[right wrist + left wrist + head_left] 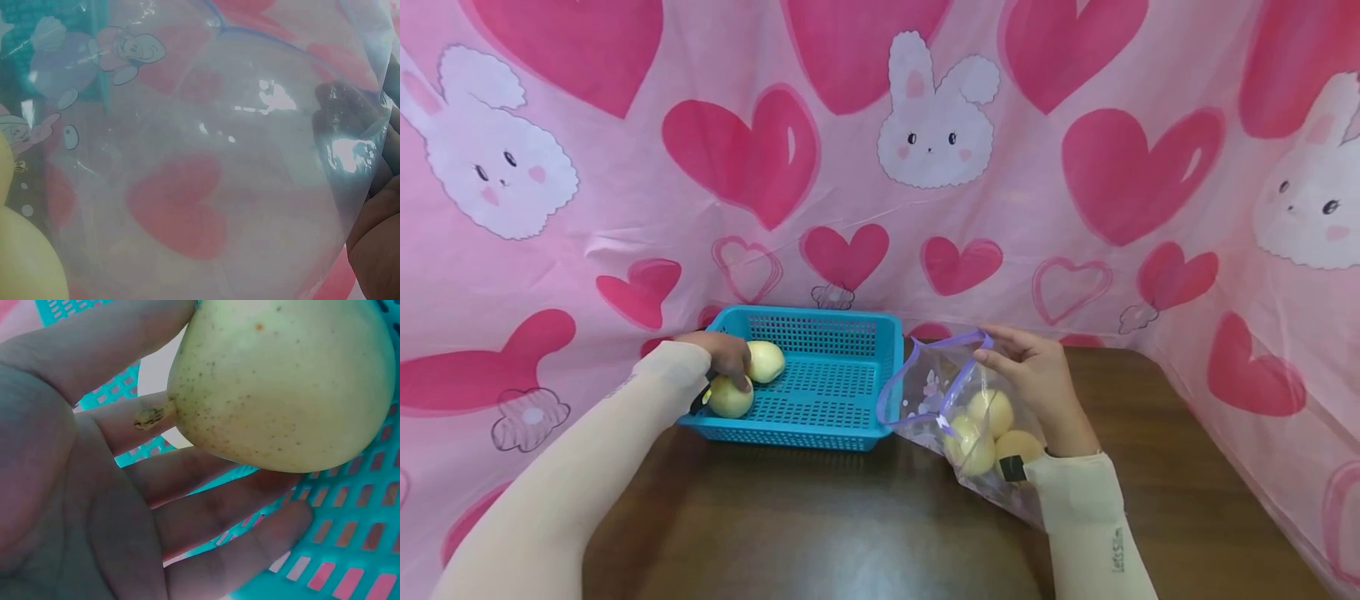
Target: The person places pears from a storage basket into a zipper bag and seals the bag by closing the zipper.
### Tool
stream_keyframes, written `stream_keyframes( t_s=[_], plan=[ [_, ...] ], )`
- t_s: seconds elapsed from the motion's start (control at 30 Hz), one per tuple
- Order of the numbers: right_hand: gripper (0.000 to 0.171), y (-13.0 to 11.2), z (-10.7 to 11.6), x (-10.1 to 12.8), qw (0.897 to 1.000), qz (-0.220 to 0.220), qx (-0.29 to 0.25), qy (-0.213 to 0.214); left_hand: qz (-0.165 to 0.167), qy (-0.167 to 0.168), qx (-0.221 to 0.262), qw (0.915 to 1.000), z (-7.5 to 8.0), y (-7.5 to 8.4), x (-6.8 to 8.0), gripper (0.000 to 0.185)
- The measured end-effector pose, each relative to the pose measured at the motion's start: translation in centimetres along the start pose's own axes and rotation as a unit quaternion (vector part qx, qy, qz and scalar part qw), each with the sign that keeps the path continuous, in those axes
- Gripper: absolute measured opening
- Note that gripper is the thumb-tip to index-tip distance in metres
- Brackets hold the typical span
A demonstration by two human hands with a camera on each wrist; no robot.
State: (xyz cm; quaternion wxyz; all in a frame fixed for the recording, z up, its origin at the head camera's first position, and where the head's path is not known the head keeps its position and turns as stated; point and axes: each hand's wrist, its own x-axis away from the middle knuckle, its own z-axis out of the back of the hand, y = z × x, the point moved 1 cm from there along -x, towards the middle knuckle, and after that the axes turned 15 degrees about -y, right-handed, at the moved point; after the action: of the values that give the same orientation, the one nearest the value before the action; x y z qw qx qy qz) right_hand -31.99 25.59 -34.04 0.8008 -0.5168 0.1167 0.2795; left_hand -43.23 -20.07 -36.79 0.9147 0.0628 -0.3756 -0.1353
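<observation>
My left hand (722,352) reaches into the left end of a blue plastic basket (891,367) and grips a pale yellow pear (731,397). In the left wrist view, thumb and fingers lie around this speckled pear (281,387), its short stem pointing to the palm. Behind it in the basket sits another pear (766,362). On the right, my right hand (1037,375) pinches the purple-edged rim of a clear zip bag (925,387), whose mouth gapes toward the basket. Several pears (992,412) lie inside the bag. Printed cartoon figures show on its film in the right wrist view.
Both the basket and the bag rest on a dark brown wooden table (820,517). A pink curtain (850,192) with hearts and rabbits hangs right behind the table and along its sides.
</observation>
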Motion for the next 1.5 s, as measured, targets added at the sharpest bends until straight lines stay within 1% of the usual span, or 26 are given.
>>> stream_keyframes(
  t_s=[0.1, 0.23, 0.27, 0.37, 0.43, 0.5, 0.6, 0.7, 0.73, 0.8, 0.87, 0.93, 1.03, 1.07, 1.17, 1.2, 1.23, 1.27, 1.37, 1.47, 1.5],
  plan=[
    [0.035, 0.0, -0.1, 0.1, 1.000, -0.001, -0.007, -0.002, 0.024, 0.005, -0.005, 0.9997, -0.1, 0.4, 0.4, 0.038],
    [0.035, -0.1, -0.2, 0.0, 1.000, 0.006, -0.004, -0.002, 0.049, 0.009, -0.014, 0.9986, -0.2, 0.7, 0.6, 0.044],
    [0.035, -0.1, -0.2, 0.0, 1.000, 0.008, -0.005, -0.003, 0.055, 0.010, -0.003, 0.9984, -0.2, 0.7, 0.6, 0.046],
    [0.035, -0.1, -0.1, 0.1, 1.000, 0.009, -0.001, 0.000, 0.068, 0.010, -0.002, 0.9977, -0.1, 0.9, 0.4, 0.051],
    [0.035, -0.1, 0.0, 0.3, 1.000, 0.004, -0.001, 0.002, 0.070, 0.004, -0.003, 0.9975, 0.0, 1.1, 0.2, 0.050],
    [0.036, 0.0, 0.1, 0.4, 1.000, 0.001, -0.001, 0.004, 0.069, -0.003, -0.017, 0.9975, 0.1, 1.3, -0.1, 0.047],
    [0.036, 0.0, 0.1, 0.4, 1.000, 0.001, -0.003, 0.000, 0.068, -0.016, -0.020, 0.9974, -0.2, 1.5, -0.3, 0.045],
    [0.036, 0.0, 0.1, 0.4, 1.000, 0.000, -0.006, -0.005, 0.074, -0.016, -0.022, 0.9969, -0.5, 1.6, -0.4, 0.044],
    [0.036, 0.0, 0.1, 0.4, 1.000, -0.002, -0.004, -0.007, 0.071, -0.016, -0.027, 0.9970, -0.6, 1.7, -0.4, 0.042],
    [0.037, 0.1, 0.2, 0.4, 1.000, -0.006, 0.001, -0.007, 0.077, -0.007, -0.016, 0.9969, -0.7, 1.9, -0.4, 0.043],
    [0.038, 0.0, 0.2, 0.4, 1.000, -0.007, 0.006, -0.006, 0.086, 0.001, -0.005, 0.9962, -0.8, 2.0, -0.3, 0.049],
    [0.038, 0.0, 0.3, 0.3, 1.000, -0.003, 0.008, -0.005, 0.106, 0.010, 0.027, 0.9940, -0.8, 2.2, 0.1, 0.059],
    [0.037, 0.0, 0.3, 0.3, 1.000, 0.006, 0.008, -0.002, 0.132, 0.021, 0.049, 0.9898, -1.0, 2.6, 0.4, 0.068],
    [0.037, 0.0, 0.3, 0.2, 1.000, 0.008, 0.008, -0.001, 0.139, 0.022, 0.050, 0.9888, -1.0, 2.7, 0.4, 0.069],
    [0.037, -0.1, 0.3, 0.2, 1.000, 0.013, 0.008, 0.001, 0.145, 0.021, 0.031, 0.9888, -1.2, 2.9, 0.3, 0.069],
    [0.036, -0.1, 0.3, 0.2, 1.000, 0.015, 0.008, 0.002, 0.148, 0.024, 0.037, 0.9880, -1.2, 2.9, 0.3, 0.071],
    [0.036, -0.1, 0.3, 0.2, 1.000, 0.017, 0.009, 0.004, 0.149, 0.021, 0.027, 0.9883, -1.2, 2.9, 0.2, 0.071],
    [0.036, -0.1, 0.3, 0.2, 1.000, 0.019, 0.011, 0.005, 0.145, 0.014, 0.011, 0.9892, -1.2, 2.5, -0.4, 0.071],
    [0.036, -0.1, 0.3, 0.2, 1.000, 0.025, 0.007, 0.007, 0.145, 0.006, 0.002, 0.9894, -1.1, 2.5, -0.7, 0.075],
    [0.036, -0.1, 0.3, 0.2, 1.000, 0.030, 0.003, 0.007, 0.144, -0.005, -0.006, 0.9896, -1.0, 2.5, -0.9, 0.073],
    [0.036, -0.1, 0.4, 0.2, 1.000, 0.031, 0.000, 0.007, 0.146, -0.007, -0.008, 0.9893, -1.0, 2.8, -0.6, 0.072]
  ],
)
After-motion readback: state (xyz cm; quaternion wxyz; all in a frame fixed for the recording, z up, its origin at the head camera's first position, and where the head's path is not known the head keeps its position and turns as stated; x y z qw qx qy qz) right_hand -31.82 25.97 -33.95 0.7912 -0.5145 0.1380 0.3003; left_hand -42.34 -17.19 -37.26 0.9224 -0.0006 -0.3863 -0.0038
